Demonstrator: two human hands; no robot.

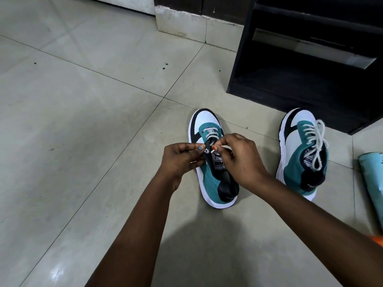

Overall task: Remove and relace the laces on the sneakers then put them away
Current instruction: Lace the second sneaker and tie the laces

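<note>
- Left hand (180, 160) pinches the eyelet edge of the teal, white and black sneaker (213, 162) lying beneath both hands.
- Right hand (240, 156) pinches the white lace tip (212, 151) (only the toe rows look threaded).
- Right of it, the matching laced sneaker (300, 154) looks finished; neither is stored.

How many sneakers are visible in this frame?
2. One sneaker lies on the floor at centre, partly laced, under both hands. The other sneaker stands to its right, fully laced, near the dark shelf unit. None shows inside the shelf.
</note>
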